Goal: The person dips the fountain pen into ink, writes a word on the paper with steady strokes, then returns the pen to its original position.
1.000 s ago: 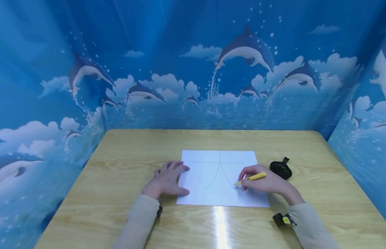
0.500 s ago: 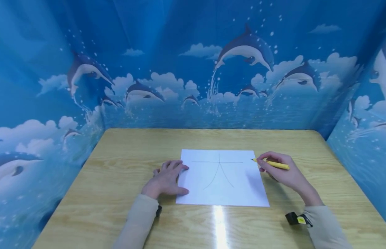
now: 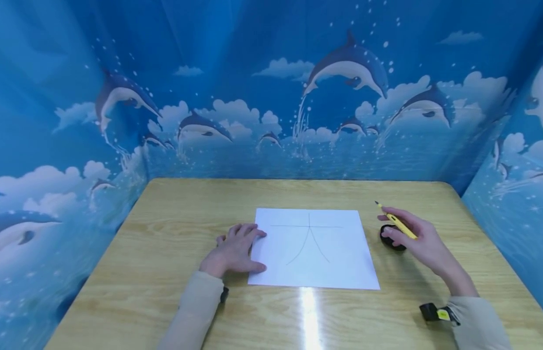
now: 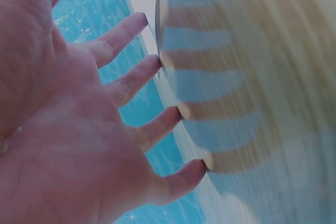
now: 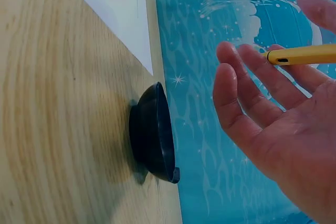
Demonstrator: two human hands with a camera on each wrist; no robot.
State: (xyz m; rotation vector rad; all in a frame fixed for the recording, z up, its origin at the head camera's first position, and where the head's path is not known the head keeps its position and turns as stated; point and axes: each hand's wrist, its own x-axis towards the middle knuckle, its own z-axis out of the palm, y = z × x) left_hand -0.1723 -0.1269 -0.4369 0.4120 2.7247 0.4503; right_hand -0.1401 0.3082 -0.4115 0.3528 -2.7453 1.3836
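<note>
My left hand [image 3: 234, 253] lies with spread fingers at the left edge of a white sheet of paper [image 3: 271, 274]; the thumb and index finger reach onto the sheet. In the left wrist view, the left hand's fingertips [image 4: 176, 113] touch the wooden surface. Thin dark lines on the paper form a horizontal stroke, a short vertical one and two curved legs. Right of the sheet, my right hand [image 3: 417, 238] holds a yellow pen [image 3: 400, 226], its dark tip pointing up and to the left. A small black dish [image 3: 393, 244] sits below this hand, partly covered by it in the head view.
The wooden table [image 3: 188, 204] carries everything, with a bright light reflection in front of the paper. A blue dolphin-print curtain [image 3: 236, 73] encloses its back and sides. In the right wrist view the black dish [image 5: 149, 135] has a short handle and stands near the paper's corner.
My right hand has lifted the pen off the paper and moved right, out over the black dish, with the pen tip now turned upward. The left hand stays where it was.
</note>
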